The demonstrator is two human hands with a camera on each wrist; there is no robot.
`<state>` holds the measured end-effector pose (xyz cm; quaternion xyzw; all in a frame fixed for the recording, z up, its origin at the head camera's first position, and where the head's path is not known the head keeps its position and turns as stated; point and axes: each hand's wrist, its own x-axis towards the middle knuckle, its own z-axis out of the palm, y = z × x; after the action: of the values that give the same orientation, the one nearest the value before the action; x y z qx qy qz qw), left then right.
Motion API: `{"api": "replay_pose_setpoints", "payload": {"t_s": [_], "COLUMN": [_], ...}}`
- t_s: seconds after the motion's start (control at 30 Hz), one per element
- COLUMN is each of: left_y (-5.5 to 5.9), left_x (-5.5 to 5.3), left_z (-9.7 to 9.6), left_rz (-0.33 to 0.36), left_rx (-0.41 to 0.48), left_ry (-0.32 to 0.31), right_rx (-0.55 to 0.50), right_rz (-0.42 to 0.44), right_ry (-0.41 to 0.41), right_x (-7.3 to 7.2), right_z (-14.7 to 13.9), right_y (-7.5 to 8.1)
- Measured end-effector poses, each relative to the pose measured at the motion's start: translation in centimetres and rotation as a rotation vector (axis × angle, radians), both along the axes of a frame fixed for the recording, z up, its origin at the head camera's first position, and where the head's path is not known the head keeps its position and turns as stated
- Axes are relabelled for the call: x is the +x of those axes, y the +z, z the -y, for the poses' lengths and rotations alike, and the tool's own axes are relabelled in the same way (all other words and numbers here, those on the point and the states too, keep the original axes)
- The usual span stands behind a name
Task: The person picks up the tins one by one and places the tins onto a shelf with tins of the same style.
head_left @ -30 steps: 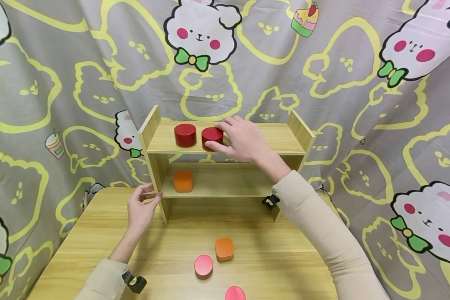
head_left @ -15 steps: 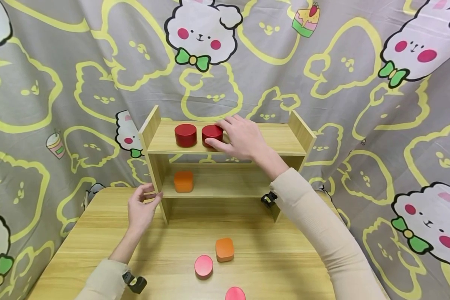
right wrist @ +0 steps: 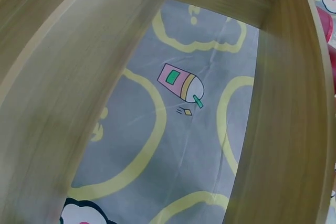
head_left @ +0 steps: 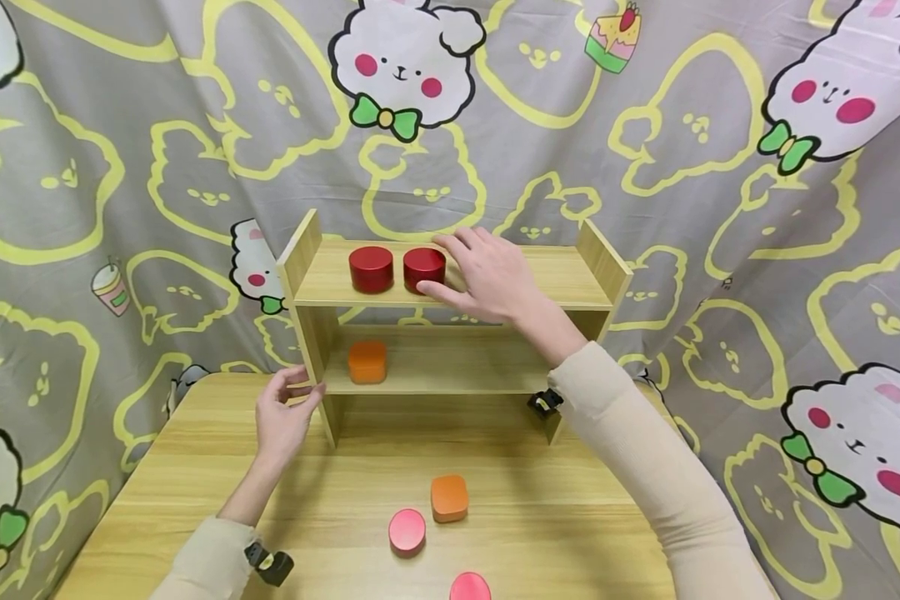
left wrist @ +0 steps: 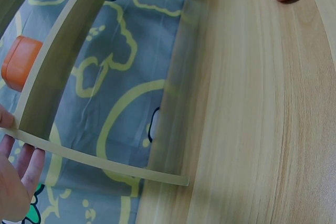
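Note:
A small wooden shelf [head_left: 450, 305] stands on the table, with two round red tins on its top board. My right hand [head_left: 491, 275] is at the right-hand red tin [head_left: 423, 268], its thumb by the front and its fingers at the back right, spread loosely. The left-hand red tin [head_left: 371, 271] sits beside it, untouched. My left hand [head_left: 283, 417] pinches the edge of the shelf's left side panel between thumb and fingers, as the left wrist view shows. An orange square tin [head_left: 367, 362] rests on the middle board. The right wrist view does not show my right hand.
On the table before the shelf lie another orange square tin [head_left: 449, 498], a pink round tin [head_left: 407, 532] and a second pink round tin [head_left: 470, 587], cut off by the frame's lower edge. A patterned curtain [head_left: 540, 150] hangs behind and at both sides.
My right hand has loosened and drawn slightly right from the right-hand red tin, which stays in place. The left hand has not moved.

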<state>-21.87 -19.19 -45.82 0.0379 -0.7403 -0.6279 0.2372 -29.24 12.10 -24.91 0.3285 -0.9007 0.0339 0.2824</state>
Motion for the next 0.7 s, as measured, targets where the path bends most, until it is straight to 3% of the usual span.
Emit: {"api": "replay_pose_setpoints", "payload": {"t_s": [0.4, 0.7], "left_y": [-0.2, -0.2], "left_x": [-0.4, -0.3], "left_z": [0.1, 0.1], "left_rz": [-0.010, -0.008], "left_rx": [0.001, 0.012], "left_ry": [0.000, 0.001], "right_rx": [-0.075, -0.101], "right_rz": [-0.105, -0.151], "right_ry": [0.097, 0.125], "right_x": [2.2, 4.1], "right_z": [-2.0, -3.4], "right_y": [-0.9, -2.0]}}
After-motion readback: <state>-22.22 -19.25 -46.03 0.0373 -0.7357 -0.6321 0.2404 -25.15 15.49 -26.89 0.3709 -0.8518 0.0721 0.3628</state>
